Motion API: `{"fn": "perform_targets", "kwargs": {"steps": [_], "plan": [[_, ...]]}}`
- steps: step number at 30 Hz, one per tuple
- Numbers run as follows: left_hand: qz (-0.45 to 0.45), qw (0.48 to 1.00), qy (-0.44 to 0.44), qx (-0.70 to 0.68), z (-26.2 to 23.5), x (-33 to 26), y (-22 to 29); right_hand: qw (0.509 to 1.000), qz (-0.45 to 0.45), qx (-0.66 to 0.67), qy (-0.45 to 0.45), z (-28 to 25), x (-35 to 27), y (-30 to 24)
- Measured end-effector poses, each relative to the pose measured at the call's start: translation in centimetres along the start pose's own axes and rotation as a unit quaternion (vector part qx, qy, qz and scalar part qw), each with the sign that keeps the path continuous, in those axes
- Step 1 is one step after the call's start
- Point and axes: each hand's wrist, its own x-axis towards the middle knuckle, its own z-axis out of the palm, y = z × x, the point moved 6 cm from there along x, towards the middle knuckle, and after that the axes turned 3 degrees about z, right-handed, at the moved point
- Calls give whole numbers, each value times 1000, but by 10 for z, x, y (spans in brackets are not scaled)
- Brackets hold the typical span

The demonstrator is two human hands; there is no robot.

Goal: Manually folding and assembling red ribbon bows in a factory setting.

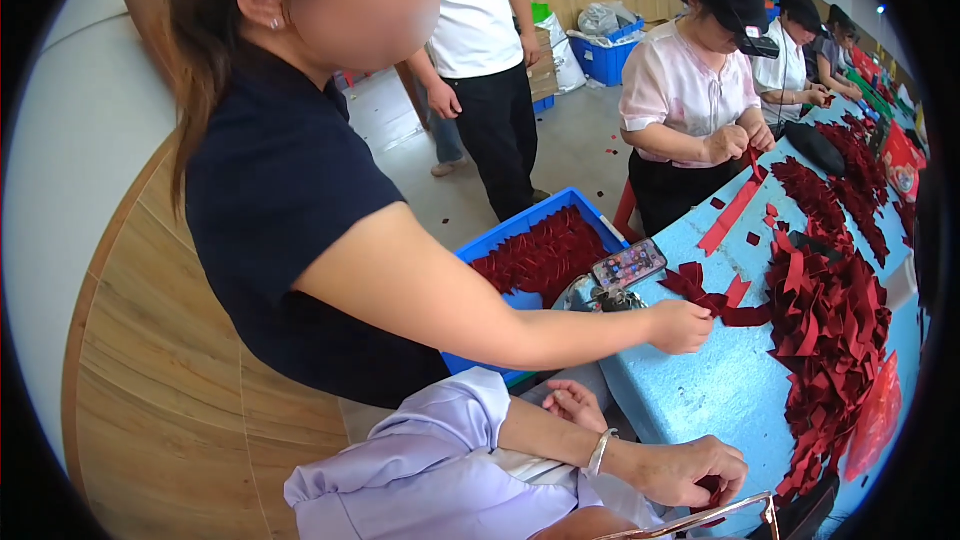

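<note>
Far left: wood-look panel [150, 370], curved by the lens. Next, a person in a navy top [280, 180], leaning in, arm stretched right over a blue crate [602, 222] with dark red fabric pieces [545, 255] inside. Behind, a standing person in white top and dark trousers [475, 15]. Lower edge: wearer's lavender sleeve [390, 485], left forearm running right. Just above that forearm, a half-curled bare hand [575, 400]; whose it is, unclear, so can't tell the wearer's right hand or its state. Silvery bangle [600, 452] on the left wrist. Phone [630, 265], screen lit, at table corner. Navy-top person's hand [680, 327], fingers closed, at the red ribbon pieces [712, 302] on the blue table [690, 390]; grip unclear. Wearer's left hand [690, 470]: palm down, fingers bent, grasping a dark red cloth piece [708, 492], mostly covered by the fingers, at the near table edge. Glasses frame [769, 515] just below it. Farther up, a seated person in pale pink and black cap [690, 90], both hands on red ribbon. Right: long heap of red fabric pieces [825, 340], translucent red bag [877, 420] beside it; more seated workers [795, 50] beyond.
</note>
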Motion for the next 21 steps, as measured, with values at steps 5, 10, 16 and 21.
{"fn": "perform_targets", "kwargs": {"steps": [5,10,16,21], "plan": [[-29,999,-25,-16,10,0,-1,998,-3,29,50,-15,-17,14],[-70,994,-69,-48,11,-1,4,997,-21,-13,80,-5,-33,6],[-31,999,-21,-24,1,2,5,981,-75,-78,158,-16,-77,-3],[-77,996,-7,-52,-23,-1,-19,836,-313,-347,287,14,-168,-69]]}}
